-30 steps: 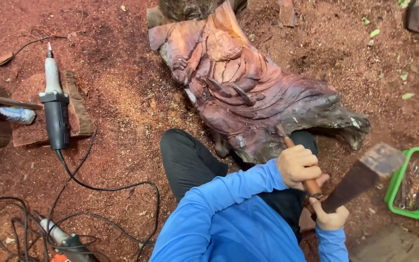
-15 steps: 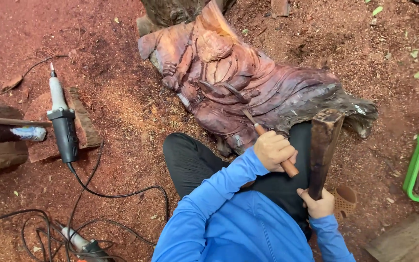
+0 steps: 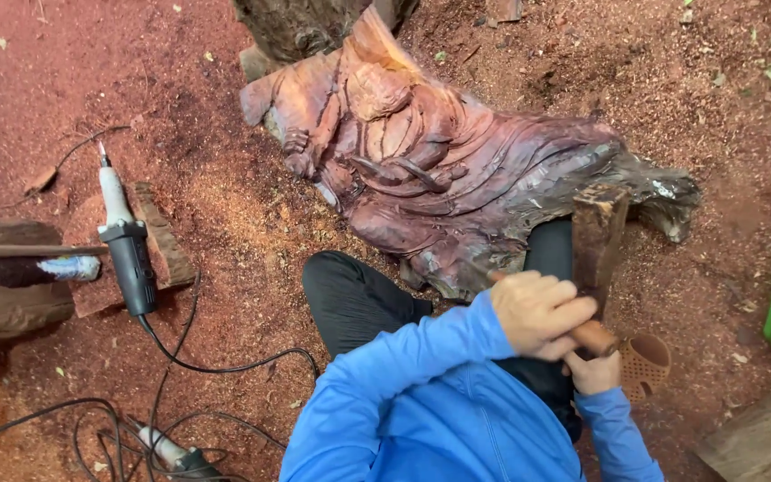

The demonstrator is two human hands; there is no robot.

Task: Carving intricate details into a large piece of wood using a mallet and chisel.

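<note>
I see left hand [image 3: 542, 314] clenched round chisel handle [image 3: 592, 336], right hand [image 3: 592, 373] gripping wooden mallet [image 3: 598, 239] below. Carving step underway, I judge; next blow needs mallet squared over handle. Carved log [image 3: 457, 183] reddish, deeply grooved, lying on sawdust ground [image 3: 225, 210]. Corded grinder [image 3: 127, 250] near left edge.

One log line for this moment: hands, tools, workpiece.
left hand: grips chisel handle | right hand: holds wooden mallet upright | carved log: on sawdust ground | die grinder: idle, left
</note>
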